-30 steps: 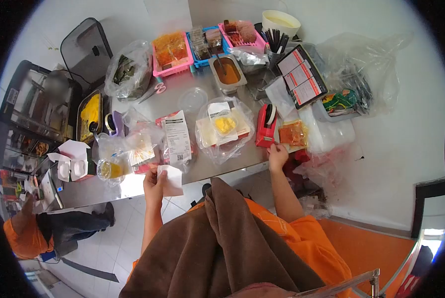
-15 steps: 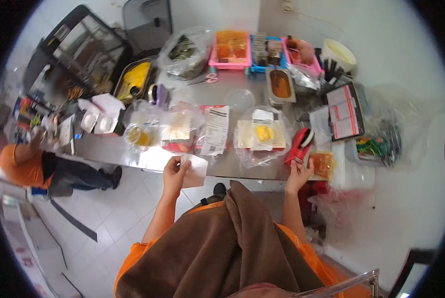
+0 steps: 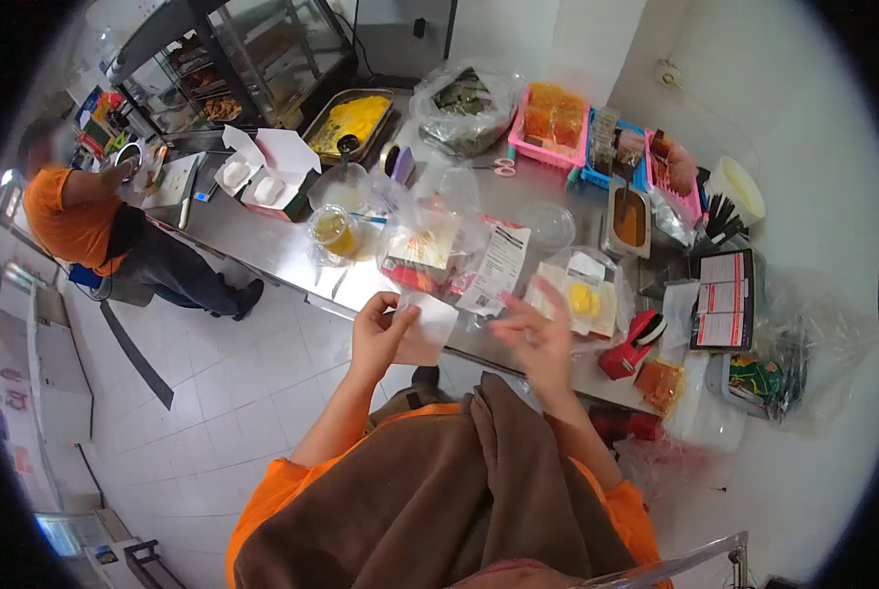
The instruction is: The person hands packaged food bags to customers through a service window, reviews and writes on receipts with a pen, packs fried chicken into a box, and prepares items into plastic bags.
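Observation:
My left hand (image 3: 379,339) pinches a small white sheet of paper (image 3: 428,332) in front of the table edge. My right hand (image 3: 546,344) is raised a little to the right of the paper, its fingers apart and slightly blurred, with nothing seen in them. Just beyond the hands lies a plastic-bagged package with a printed receipt (image 3: 498,263). Another clear bag (image 3: 611,285) holds something yellow on top of a box. To the right of my right hand rests a red tool (image 3: 628,355) with a black part, possibly a tape dispenser.
Along the back stand pink and blue baskets (image 3: 543,152), a sauce pan (image 3: 628,221) and a bag of green leaves (image 3: 467,108). A white carton (image 3: 287,172) and a cup of yellow liquid (image 3: 333,234) are at left. A co-worker in orange (image 3: 81,221) stands far left.
My right hand has left the red tool and moved left toward the paper, fingers spreading. My left hand still holds the paper. The view has turned left, and the co-worker shows more fully.

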A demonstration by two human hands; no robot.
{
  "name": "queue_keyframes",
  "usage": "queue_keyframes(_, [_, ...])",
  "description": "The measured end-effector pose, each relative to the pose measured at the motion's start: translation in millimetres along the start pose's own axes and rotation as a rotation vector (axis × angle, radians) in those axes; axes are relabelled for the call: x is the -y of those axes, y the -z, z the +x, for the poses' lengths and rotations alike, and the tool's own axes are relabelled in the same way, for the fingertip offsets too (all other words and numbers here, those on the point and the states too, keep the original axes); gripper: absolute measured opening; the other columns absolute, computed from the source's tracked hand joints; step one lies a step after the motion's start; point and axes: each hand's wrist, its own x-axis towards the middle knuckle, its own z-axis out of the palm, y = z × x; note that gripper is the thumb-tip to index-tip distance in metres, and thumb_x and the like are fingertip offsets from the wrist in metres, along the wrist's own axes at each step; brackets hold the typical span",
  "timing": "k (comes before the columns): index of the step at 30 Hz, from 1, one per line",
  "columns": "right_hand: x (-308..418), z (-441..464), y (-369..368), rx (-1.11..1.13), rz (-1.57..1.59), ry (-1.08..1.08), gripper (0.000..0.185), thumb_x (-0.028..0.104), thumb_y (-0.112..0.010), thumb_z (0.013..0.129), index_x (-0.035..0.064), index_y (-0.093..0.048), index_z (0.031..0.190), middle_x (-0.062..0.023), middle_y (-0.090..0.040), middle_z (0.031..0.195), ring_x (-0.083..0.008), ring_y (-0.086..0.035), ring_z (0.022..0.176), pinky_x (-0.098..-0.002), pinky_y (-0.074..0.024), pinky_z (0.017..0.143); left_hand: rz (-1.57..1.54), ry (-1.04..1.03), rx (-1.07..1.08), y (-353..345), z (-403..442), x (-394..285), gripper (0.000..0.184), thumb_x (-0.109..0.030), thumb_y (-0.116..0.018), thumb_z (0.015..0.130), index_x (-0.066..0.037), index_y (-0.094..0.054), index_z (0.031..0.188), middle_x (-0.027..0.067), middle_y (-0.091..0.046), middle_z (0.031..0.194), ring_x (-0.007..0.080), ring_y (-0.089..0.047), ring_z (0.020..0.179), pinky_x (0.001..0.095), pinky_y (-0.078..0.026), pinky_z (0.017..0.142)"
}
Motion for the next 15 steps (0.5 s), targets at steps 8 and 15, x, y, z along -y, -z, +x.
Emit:
queue_keyframes(8, [3,91,-130,0.27,0.392,-0.043,0.093,0.003,-0.066,0.076,0.0191,0.0,0.139,-0.0175,-0.023,0.14,-0.0273,-0.049,0.108,-0.0365,-0.0404,0.091,-0.162,-0.338,-0.008,72,38,-31,0.01,0.006,-0.048,0.076,-0.003,-0.049,0.082,0.0073,-0.052,0.08,0.0131,-0.049,0.081,0.0258,-0.039,0.071])
queue_keyframes(15, [-15,127,-220,0.314,0.481,-0.354,0.089,-0.005,-0.059,0.078,0.0196,0.001,0.139,-0.0135,-0.006,0.145,-0.0213,-0.044,0.108,-0.0347,-0.0481,0.081,-0.034,-0.992,-0.044,134,66,-77,0.011,0.001,-0.042,0.072,-0.008,-0.046,0.069,0.0075,-0.053,0.071,0.0191,-0.049,0.069,0.0356,-0.036,0.074])
